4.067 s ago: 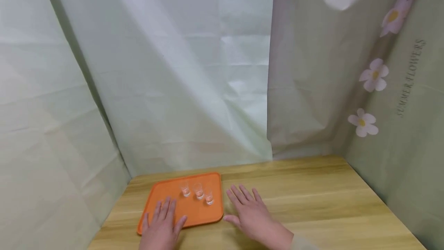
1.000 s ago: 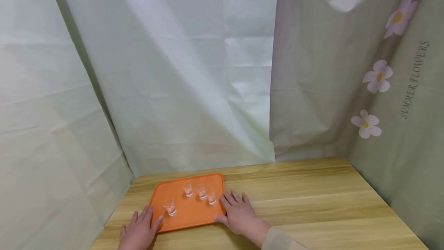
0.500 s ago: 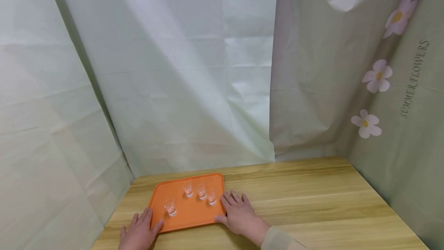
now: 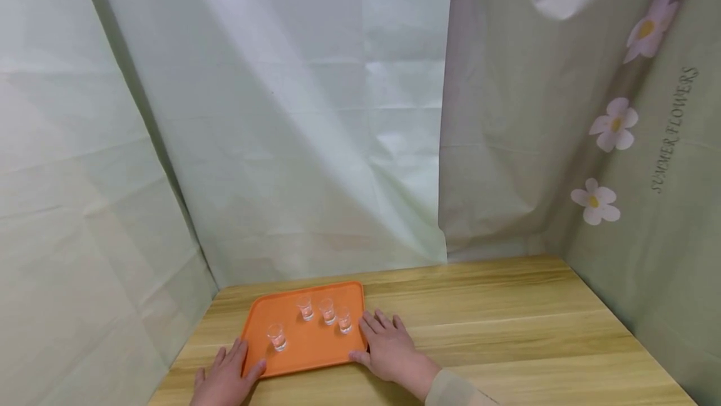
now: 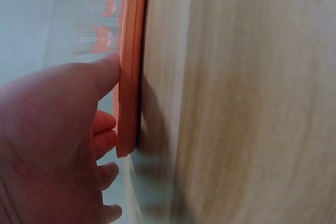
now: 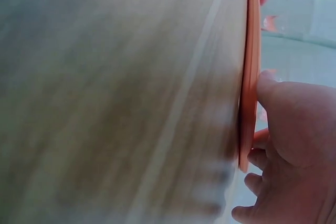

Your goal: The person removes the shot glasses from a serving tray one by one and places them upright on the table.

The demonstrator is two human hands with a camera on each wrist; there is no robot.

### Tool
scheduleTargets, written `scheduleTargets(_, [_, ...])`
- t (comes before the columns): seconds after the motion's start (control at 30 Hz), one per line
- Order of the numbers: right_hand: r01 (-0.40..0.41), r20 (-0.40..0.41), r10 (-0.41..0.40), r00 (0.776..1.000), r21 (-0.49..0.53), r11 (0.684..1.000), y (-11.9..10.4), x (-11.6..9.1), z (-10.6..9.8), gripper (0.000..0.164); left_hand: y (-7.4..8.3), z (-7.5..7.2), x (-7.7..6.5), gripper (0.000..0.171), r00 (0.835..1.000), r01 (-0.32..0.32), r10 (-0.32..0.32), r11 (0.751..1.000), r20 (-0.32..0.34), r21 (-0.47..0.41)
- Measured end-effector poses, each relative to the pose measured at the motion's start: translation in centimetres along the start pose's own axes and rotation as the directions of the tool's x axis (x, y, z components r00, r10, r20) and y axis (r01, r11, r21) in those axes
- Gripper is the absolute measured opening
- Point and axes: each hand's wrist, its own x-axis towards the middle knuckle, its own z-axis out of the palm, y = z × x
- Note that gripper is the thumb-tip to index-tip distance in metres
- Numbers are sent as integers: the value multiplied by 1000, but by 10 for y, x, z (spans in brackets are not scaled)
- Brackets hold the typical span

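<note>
Closest in, the left hand [image 4: 224,373] has come off the tray [image 4: 315,351] since four seconds back — it's now at the near left corner, fingers loosely spread along the left side, thumb at the near edge. The right hand [image 4: 388,351] closed in too: it was beside the tray, now its spread fingers touch the right side near the front. Nothing I can spot changed in the last half second. My read: the tray's being steadied from both sides, not lifted; it looks to be lying on the left part of the bench [image 4: 501,331].

The front glass [image 4: 276,337] shows now, upright near the left side; earlier the left hand was over that spot. Farther in, three glasses [image 4: 328,311] stand upright in a slanting row toward the right — can't tell if anything's in them. Behind the bench hangs pale cloth [image 4: 321,143].
</note>
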Motion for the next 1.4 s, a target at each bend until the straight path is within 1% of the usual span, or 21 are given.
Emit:
scheduleTargets(0.17, [-6,12,6,1000,-8,1000,1,0,1,83,1,1,-1,111,1000,-14,14,1000,-14,-6])
scheduleTargets(0.37, [-7,23,7,1000,-1,1000,5,-3,-3,83,5,4,1,110,999,-25,25,1000,-20,0])
scheduleTargets(0.57, [2,16,-2,1000,-23,1000,10,-5,-3,83,6,10,5,114,999,-24,24,1000,-27,-8])
scheduleTargets(0.8, [4,8,-4,1000,-16,1000,12,-9,-2,82,8,15,4,113,999,-25,25,1000,-41,5])
scheduleTargets(1.1, [0,12,0,1000,2,1000,18,-14,-4,82,16,14,3,111,999,-27,27,1000,-43,12])
scheduleTargets(1.4, [4,14,-5,1000,32,999,27,-18,-5,82,28,12,-4,110,998,-41,41,999,-41,-3])
